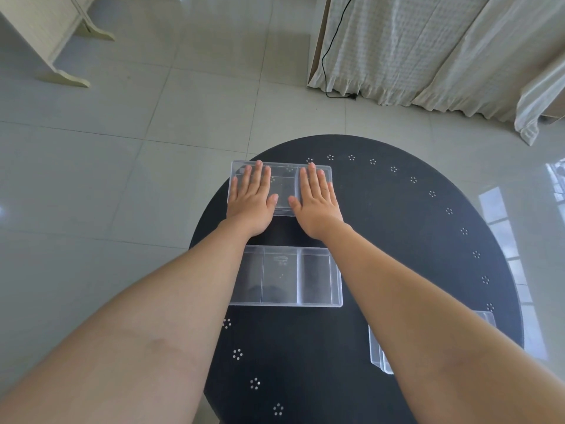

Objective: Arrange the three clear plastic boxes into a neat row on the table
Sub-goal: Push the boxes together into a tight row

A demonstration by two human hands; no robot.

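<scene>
Three clear plastic boxes lie on a round black table [412, 240]. The far box [284, 185] sits near the table's far left edge. My left hand [252, 198] and my right hand [316, 200] both rest flat on top of it, palms down, fingers spread. A second box [286, 276] with dividers lies just nearer me, between my forearms, roughly parallel to the far one. The third box [379, 353] is at the right, near the table's edge, mostly hidden under my right forearm.
The table's left rim runs close to the two aligned boxes. Pale tiled floor surrounds the table. A curtain [428, 47] with a black cable [328, 71] hangs at the back right, and cream furniture legs [64, 75] stand at the back left.
</scene>
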